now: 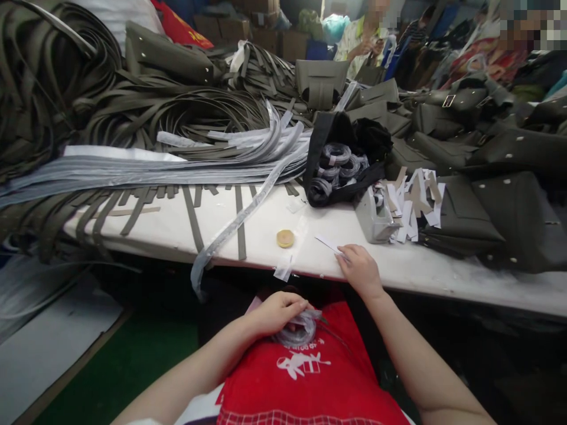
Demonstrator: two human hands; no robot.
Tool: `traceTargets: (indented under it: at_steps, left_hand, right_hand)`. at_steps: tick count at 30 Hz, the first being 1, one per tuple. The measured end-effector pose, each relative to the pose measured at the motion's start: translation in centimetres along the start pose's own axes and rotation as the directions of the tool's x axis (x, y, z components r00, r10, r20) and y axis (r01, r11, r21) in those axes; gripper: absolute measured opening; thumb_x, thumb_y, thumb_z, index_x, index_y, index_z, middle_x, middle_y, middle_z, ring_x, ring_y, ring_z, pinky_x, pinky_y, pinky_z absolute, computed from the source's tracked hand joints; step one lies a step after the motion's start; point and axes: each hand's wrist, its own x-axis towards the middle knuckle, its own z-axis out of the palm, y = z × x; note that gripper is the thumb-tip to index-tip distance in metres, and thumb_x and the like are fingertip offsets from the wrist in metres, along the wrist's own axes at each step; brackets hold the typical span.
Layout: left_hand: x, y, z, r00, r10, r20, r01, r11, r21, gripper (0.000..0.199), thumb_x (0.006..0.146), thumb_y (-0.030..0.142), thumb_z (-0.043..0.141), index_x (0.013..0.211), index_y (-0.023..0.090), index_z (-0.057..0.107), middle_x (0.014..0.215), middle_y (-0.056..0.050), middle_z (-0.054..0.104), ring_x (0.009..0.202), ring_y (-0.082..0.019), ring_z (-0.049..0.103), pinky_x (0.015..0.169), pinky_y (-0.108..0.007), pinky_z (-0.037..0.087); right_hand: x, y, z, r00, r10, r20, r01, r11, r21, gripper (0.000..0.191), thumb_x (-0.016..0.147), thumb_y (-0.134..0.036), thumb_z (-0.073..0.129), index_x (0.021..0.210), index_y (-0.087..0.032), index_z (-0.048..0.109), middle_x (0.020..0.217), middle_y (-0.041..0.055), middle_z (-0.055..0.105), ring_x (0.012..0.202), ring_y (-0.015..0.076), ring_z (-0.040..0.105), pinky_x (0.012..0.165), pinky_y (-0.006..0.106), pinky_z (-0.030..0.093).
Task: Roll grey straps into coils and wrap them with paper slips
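Note:
Against the red apron (305, 378), my left hand (279, 313) is closed on a coil of strap (301, 332) wrapped in clear plastic. My right hand (359, 270) is at the table's front edge, fingers pinched on a thin white paper strip (326, 242) that points up and left over the white tabletop. Left of that strip lies a small round yellow roll of tape (285, 238). A clear plastic piece (284, 268) hangs over the table edge between the two hands.
A black bag (316, 153) holds several plastic-wrapped coils. Beside it a box (374, 218) overflows with paper strips (416, 200). Long grey-green straps (186, 118) pile up at left; leather bags (465, 212) crowd the right. A person (363, 41) is at the back.

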Motion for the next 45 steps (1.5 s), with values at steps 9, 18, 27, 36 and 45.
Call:
traceTargets:
  at_steps: [9, 18, 27, 36, 45]
  left_hand:
    - [-0.2, -0.1, -0.3, 1.000, 0.007, -0.025, -0.006, 0.999, 0.033, 0.050, 0.085, 0.057, 0.051, 0.096, 0.013, 0.074, 0.073, -0.005, 0.069, 0.052, -0.013, 0.058, 0.051, -0.022, 0.046]
    - [0.2, -0.5, -0.7, 0.998, 0.030, 0.046, -0.031, 0.999, 0.028, 0.054, 0.086, 0.059, 0.049, 0.102, 0.013, 0.072, 0.082, -0.008, 0.071, 0.060, -0.015, 0.061, 0.055, -0.024, 0.048]
    - [0.3, -1.1, -0.8, 0.999, 0.038, 0.039, -0.039, 0.998, 0.040, 0.048, 0.088, 0.054, 0.048, 0.104, 0.016, 0.073, 0.084, -0.007, 0.073, 0.062, -0.016, 0.063, 0.055, -0.023, 0.048]
    - [0.4, -1.5, -0.8, 0.999, 0.041, 0.028, -0.042, 0.998, 0.039, 0.046, 0.088, 0.053, 0.049, 0.105, 0.017, 0.073, 0.085, -0.006, 0.074, 0.065, -0.017, 0.065, 0.054, -0.022, 0.048]
    - [0.1, -1.7, -0.8, 0.998, 0.052, 0.024, -0.053, 0.998, 0.027, 0.047, 0.088, 0.055, 0.049, 0.104, 0.017, 0.073, 0.089, -0.006, 0.073, 0.064, -0.016, 0.065, 0.052, -0.022, 0.046]
  right_hand:
    - [1.3, 0.1, 0.9, 0.993, 0.013, 0.116, 0.003, 0.991, -0.131, 0.028, 0.096, -0.027, 0.045, 0.096, -0.016, 0.072, 0.092, 0.0107, 0.069, 0.087, 0.0230, 0.059, 0.082, 0.033, 0.044]
    - [2.4, 0.6, 0.0, 0.983, 0.007, 0.181, 0.016, 0.992, -0.129, 0.026, 0.095, -0.026, 0.049, 0.094, -0.018, 0.073, 0.090, 0.0084, 0.071, 0.086, 0.0205, 0.063, 0.081, 0.030, 0.045]
    - [2.7, 1.4, -0.3, 0.980, -0.018, 0.196, 0.035, 0.996, -0.083, 0.025, 0.094, -0.030, 0.050, 0.092, -0.021, 0.074, 0.090, 0.0041, 0.072, 0.082, 0.0166, 0.065, 0.075, 0.027, 0.047]
    - [2.1, 0.0, 0.5, 0.990, 0.002, 0.143, 0.023, 0.985, -0.172, 0.024, 0.092, -0.022, 0.046, 0.098, -0.013, 0.068, 0.093, 0.0123, 0.068, 0.090, 0.0236, 0.060, 0.084, 0.033, 0.043]
    - [3.6, 0.4, -0.8, 0.991, 0.126, 0.056, -0.118, 0.985, -0.127, 0.023, 0.092, -0.024, 0.044, 0.095, -0.016, 0.065, 0.089, 0.0106, 0.070, 0.081, 0.0221, 0.063, 0.073, 0.031, 0.045]
